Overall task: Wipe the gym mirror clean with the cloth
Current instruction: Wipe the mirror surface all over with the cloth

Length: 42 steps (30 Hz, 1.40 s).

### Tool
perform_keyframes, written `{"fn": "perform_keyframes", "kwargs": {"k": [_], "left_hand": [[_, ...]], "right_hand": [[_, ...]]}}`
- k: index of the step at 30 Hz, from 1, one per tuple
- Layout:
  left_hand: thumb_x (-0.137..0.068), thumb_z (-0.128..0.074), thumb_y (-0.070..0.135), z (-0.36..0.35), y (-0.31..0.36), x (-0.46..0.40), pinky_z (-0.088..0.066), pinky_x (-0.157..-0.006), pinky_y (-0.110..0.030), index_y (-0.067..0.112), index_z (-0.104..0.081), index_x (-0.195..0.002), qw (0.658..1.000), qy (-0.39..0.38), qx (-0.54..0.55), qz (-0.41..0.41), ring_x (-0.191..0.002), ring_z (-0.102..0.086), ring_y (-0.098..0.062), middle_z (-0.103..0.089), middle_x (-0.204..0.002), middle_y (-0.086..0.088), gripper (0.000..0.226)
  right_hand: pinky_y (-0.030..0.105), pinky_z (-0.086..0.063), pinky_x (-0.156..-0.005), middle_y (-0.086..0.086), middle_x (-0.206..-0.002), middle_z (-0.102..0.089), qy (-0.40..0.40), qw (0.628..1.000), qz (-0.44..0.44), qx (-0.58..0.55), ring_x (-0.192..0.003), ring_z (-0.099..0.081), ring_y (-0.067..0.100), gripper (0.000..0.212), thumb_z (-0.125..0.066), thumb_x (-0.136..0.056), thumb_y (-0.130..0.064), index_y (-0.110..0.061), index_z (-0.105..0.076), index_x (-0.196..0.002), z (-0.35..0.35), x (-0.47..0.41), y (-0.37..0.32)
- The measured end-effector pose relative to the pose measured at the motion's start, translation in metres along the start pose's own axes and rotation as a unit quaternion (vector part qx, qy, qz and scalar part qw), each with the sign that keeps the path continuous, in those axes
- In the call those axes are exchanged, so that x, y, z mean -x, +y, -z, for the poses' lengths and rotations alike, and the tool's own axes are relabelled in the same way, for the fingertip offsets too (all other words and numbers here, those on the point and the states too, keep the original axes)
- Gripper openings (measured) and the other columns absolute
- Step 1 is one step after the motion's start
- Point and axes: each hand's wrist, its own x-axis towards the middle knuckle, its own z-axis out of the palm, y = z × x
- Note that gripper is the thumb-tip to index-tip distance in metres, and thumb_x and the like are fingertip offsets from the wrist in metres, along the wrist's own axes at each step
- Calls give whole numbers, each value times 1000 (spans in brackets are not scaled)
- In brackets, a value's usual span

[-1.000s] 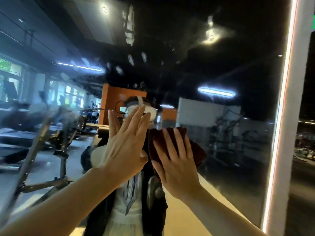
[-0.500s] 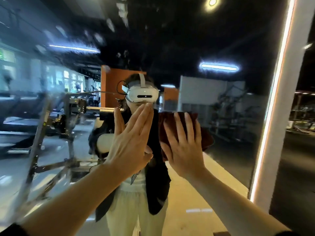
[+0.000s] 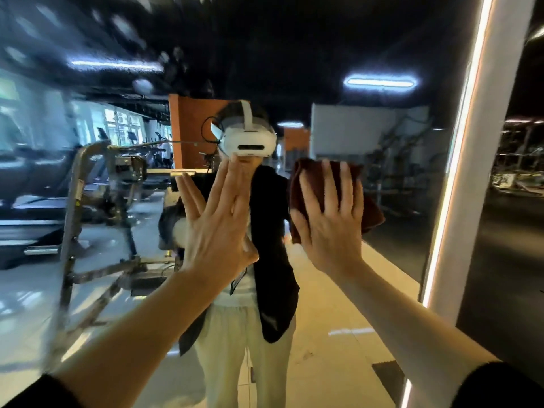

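Head view: right hand (image 3: pixel 331 222), fingers spread & straight, presses a dark red cloth (image 3: pixel 313 184) flat against the mirror (image 3: pixel 368 39), near its lit right edge strip (image 3: pixel 459 148). Left hand (image 3: pixel 217 222) is up w/ fingers straight, holding nothing, just left of the cloth. Reflection shows a person in a white headset (image 3: pixel 247 139) & gym machines (image 3: pixel 100 184) at left.

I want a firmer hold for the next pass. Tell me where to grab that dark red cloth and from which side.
Judging by its pose, take the cloth at its loose right edge, which bunches out past the right hand; that hand only presses it flat against the mirror. Come from the right, curling fingers over the fold.
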Motion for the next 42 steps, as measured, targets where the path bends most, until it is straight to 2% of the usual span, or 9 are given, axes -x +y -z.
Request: {"fn": "perform_keyframes", "kwargs": {"k": [4,6,9,12,20,24,28,35,42], "left_hand": [[-50,-95,31,-8,31,3,6,-115,-72,5,-10,-159,998,9,-2,-55,-154,-5,-30,-3,-167,-13,141],[-49,-95,35,-9,44,0,1,-114,-75,5,-12,-158,997,4,-8,-72,-154,-6,-30,-3,-167,-14,140],[-51,-93,44,-8,61,-10,7,-115,-71,5,-11,-158,997,-3,-10,-72,-154,-3,-30,-2,-167,-14,140],[-58,-90,42,-11,80,-18,9,-116,-69,4,-16,-158,997,7,0,-72,-155,-1,-28,-2,-167,-12,131],[-61,-86,39,-21,93,-20,-6,-115,-73,0,-26,-155,997,31,-9,-74,-153,-16,-27,-17,-165,-14,118],[-65,-86,35,-14,92,-26,-11,-115,-72,1,-43,-147,995,72,20,-69,-144,-34,-28,-41,-155,-14,99],[-65,-86,31,-7,95,-40,0,-120,-63,1,-52,-140,992,115,40,-41,-132,-46,-31,-53,-141,-13,87],[-67,-85,27,-22,121,-52,-11,-116,-71,0,-51,-140,988,126,55,-68,-134,-44,-33,-50,-144,-15,85],[-70,-84,25,-46,145,-26,1,-119,-66,-1,-44,-147,988,117,65,-79,-141,-32,-28,-43,-151,-16,90]], "right_hand": [[58,-9,-123,10,-164,-12,-40,989,141,17,-152,-11,37,53,-33,-107,-49,-25,-31,-154,-2,60,25],[58,-7,-123,10,-165,-15,-19,993,117,25,-152,-13,36,52,-30,-107,-50,-26,-32,-153,-3,45,45],[58,-3,-121,16,-160,-26,39,999,-20,15,-149,-17,39,55,-29,-106,-52,-27,-30,-155,2,-21,74],[61,-12,-120,18,-160,-30,54,996,-62,21,-148,-21,42,56,-27,-106,-54,-26,-30,-155,7,-58,87],[62,-16,-120,15,-162,-26,4,999,34,11,-151,-16,40,58,-30,-105,-56,-31,-24,-156,-4,54,97],[61,-12,-120,18,-161,-29,33,998,57,22,-149,-17,41,57,-29,-105,-56,-29,-29,-155,0,-11,87],[61,-14,-120,16,-162,-29,54,991,116,34,-150,-21,40,57,-32,-104,-57,-31,-34,-155,16,-93,86],[56,-12,-120,13,-162,-31,74,997,-21,20,-150,-22,39,58,-33,-104,-58,-30,-37,-154,18,-110,140],[53,-21,-120,17,-159,-34,66,995,-75,7,-148,-25,39,59,-29,-106,-54,-21,-39,-154,11,-43,150]]}}
